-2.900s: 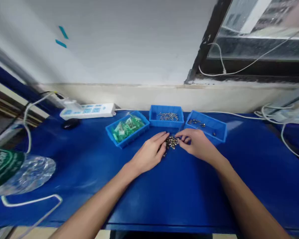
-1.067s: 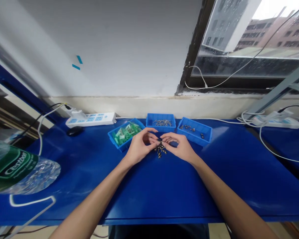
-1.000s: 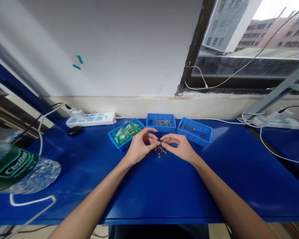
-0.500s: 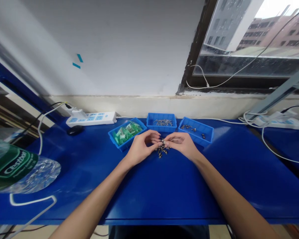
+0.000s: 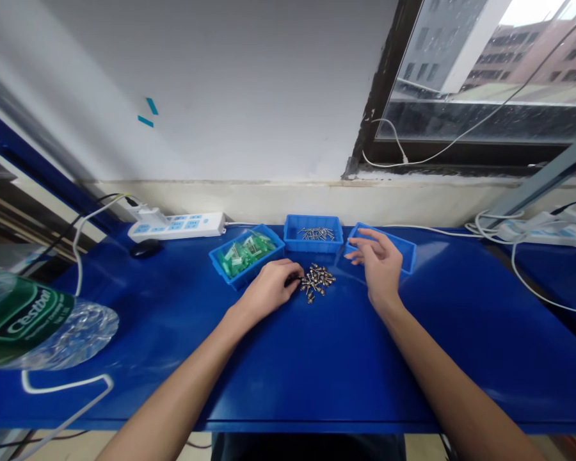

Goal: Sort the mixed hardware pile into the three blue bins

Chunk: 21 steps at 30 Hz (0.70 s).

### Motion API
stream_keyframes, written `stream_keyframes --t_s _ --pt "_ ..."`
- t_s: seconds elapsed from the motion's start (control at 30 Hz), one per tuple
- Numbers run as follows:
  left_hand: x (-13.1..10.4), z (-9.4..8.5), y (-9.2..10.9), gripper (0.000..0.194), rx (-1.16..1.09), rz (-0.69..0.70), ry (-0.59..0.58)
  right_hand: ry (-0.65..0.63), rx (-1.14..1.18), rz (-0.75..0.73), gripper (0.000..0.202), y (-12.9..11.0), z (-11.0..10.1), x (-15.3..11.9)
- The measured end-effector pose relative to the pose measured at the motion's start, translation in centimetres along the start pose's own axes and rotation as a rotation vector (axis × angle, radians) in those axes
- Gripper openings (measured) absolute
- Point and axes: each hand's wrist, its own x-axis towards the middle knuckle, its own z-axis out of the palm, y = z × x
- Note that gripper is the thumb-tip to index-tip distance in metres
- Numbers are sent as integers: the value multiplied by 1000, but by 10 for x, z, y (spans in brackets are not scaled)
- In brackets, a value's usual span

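A loose pile of small brass-and-silver screws (image 5: 318, 276) lies on the blue table. At its left edge rests my left hand (image 5: 269, 287), thumb and fingers curled together; what they pinch, if anything, is too small to make out. Over the right blue bin (image 5: 407, 248) hovers my right hand (image 5: 383, 264), its fingers apart and nothing visible between them. That hand covers much of the bin's inside. Long silver screws (image 5: 317, 234) lie in the middle blue bin (image 5: 313, 245). The left blue bin (image 5: 240, 280) holds green plastic packets (image 5: 246, 252).
A white power strip (image 5: 176, 225) and a black mouse (image 5: 146, 248) stand at the back left. A large water bottle (image 5: 43, 323) is at the left, with a white cable (image 5: 70, 387) by it. More cables and another power strip (image 5: 547, 230) lie at the back right.
My hands have parted above the pile. The right one has moved right and back to the right bin, its fingers now spread; the left has lowered to the pile's left side.
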Motion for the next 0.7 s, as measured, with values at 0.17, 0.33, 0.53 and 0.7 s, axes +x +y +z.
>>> stream_keyframes --t_s 0.17,0.33,0.53,0.7 --pt "1 -2 2 12 -61 -32 68 -89 -16 -18 26 0 4 -5" --pt "3 -6 9 14 -65 0 135 -190 -63 -18 16 4 6 -8" --pt "5 -3 18 16 -218 -27 232 -411 -156 -15 18 6 9 -14" --pt "5 1 19 20 -467 -151 261 -549 -170 -13 14 4 10 -19"
